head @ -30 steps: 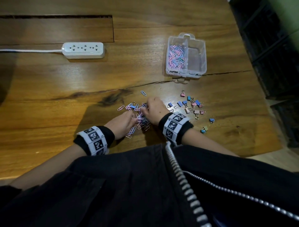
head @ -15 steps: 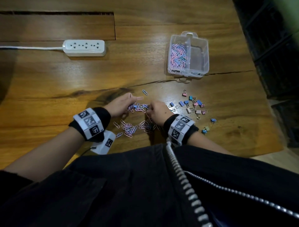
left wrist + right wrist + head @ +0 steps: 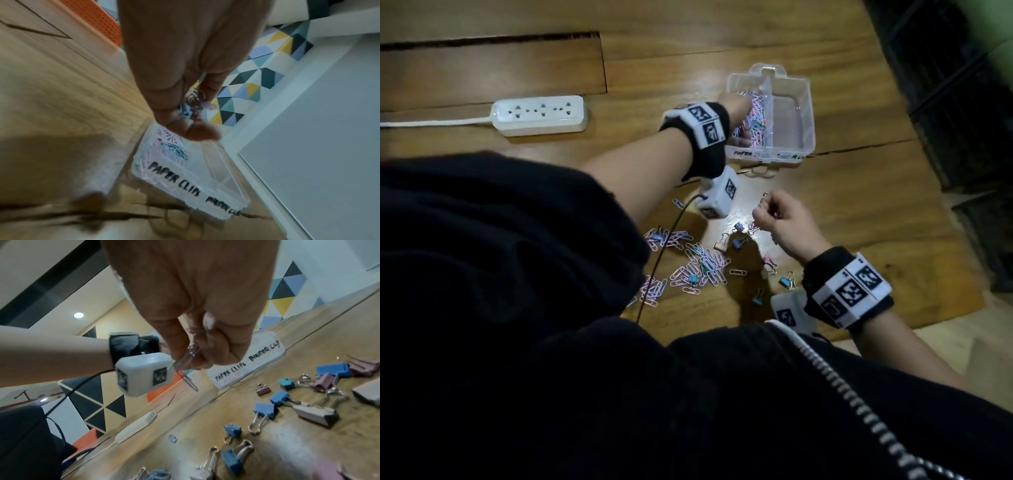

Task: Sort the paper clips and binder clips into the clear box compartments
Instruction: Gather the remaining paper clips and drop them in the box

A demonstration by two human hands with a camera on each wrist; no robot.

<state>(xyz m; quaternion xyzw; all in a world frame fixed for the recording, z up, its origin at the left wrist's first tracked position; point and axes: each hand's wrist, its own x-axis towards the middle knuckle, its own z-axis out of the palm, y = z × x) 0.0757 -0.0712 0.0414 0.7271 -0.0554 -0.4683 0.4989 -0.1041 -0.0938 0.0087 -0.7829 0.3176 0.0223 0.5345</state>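
The clear box (image 3: 807, 113) stands at the back of the wooden table; its left compartment holds pink and blue paper clips (image 3: 756, 120) and its right one looks bare. My left hand (image 3: 743, 113) hovers over the left compartment, labelled "PAPER CLIPS" (image 3: 174, 180), and grips a bunch of paper clips (image 3: 191, 105). Nearer me, my right hand (image 3: 763, 212) is raised off the table and pinches several paper clips (image 3: 188, 363). A loose pile of paper clips (image 3: 688, 263) lies below my left arm. Binder clips (image 3: 265, 412) are scattered under my right hand.
A white power strip (image 3: 539, 114) with its cord lies at the back left. A black cable (image 3: 661, 253) hangs from the left wrist camera over the pile. The table's edge (image 3: 962, 308) runs close on the right, with dark furniture beyond.
My left hand has left the pile and travelled up to the box with a bunch of paper clips. My right hand has lifted off the table holding clips.
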